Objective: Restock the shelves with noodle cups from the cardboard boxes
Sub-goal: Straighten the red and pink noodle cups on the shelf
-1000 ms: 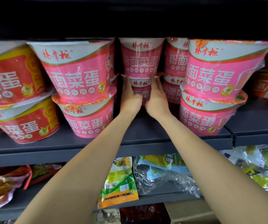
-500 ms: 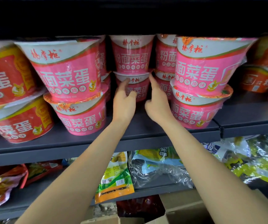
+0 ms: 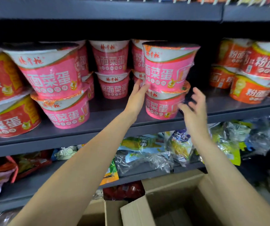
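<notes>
From the head camera, everything sits around the grey metal shelf (image 3: pixel 108 118) at chest height. On it stand pink paper noodle cups (image 3: pixel 54 74) in two-high stacks, front and back rows, with a bare strip of shelf between the left front stack and the right front stack (image 3: pixel 166 79). Red and orange noodle cups (image 3: pixel 253 88) flank the pink ones on either side.

The left hand (image 3: pixel 137 97) reaches in with straight fingers, its tips against the left side of the right front stack, gripping nothing. The right hand (image 3: pixel 193 106) hovers just right of that stack, fingers spread and blurred, released and holding nothing.

Below the shelf, bagged snacks (image 3: pixel 149 154) fill the next tier, and an open brown cardboard box (image 3: pixel 149 207) stands beneath; its contents are too dark to tell.

The pink section looks largely stocked, judging by the stacks. The gap between the front stacks probably still takes more cups.
</notes>
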The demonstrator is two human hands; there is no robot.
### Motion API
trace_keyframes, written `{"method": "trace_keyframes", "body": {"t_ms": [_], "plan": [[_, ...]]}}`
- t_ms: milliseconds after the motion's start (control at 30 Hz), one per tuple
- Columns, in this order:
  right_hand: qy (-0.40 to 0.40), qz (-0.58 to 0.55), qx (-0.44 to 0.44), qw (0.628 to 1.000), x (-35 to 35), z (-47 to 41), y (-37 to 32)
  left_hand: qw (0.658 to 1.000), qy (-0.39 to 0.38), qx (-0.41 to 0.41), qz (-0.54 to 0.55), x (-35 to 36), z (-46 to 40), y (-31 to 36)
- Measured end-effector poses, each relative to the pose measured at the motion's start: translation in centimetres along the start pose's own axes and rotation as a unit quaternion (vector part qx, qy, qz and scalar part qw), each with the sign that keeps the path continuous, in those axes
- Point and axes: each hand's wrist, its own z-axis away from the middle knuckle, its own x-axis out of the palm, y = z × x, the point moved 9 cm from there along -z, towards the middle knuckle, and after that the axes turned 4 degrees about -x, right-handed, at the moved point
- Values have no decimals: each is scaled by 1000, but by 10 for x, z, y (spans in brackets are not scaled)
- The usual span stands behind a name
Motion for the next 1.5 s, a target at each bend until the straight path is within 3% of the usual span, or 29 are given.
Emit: {"method": "trace_keyframes", "body": {"t_ms": [100, 167, 400, 633, 933, 1100, 1233, 1300, 1367, 1500], "plan": [[-92, -52, 7, 994, 23, -10, 2, 999, -9, -3, 43, 14, -7, 6], [-126, -47, 10, 991, 29, -15, 4, 1000, 4, 17, 13, 9, -1, 6], [-216, -68, 53, 973, 67, -16, -4, 988, 123, 85, -34, -56, 37, -6], [-208, -13, -31, 978, 133, -27, -9, 967, 160, 128, -149, -96, 69, 0], [-201, 2, -30, 979, 161, -14, -21, 962, 187, 135, -147, -118, 83, -2], [-207, 15, -26, 978, 168, -9, -29, 954, 191, 114, -202, -125, 84, 1], [-132, 19, -43, 990, 152, -14, -42, 925, 238, 187, -228, -131, 101, 30], [-92, 17, -96, 991, 143, -11, -59, 923, 228, 206, -232, -130, 101, 42], [-106, 14, -130, 986, 145, -7, -71, 934, 192, 184, -239, -127, 91, 46], [-137, 9, -108, 985, 150, -11, -78, 936, 167, 167, -262, -120, 81, 51]]}}
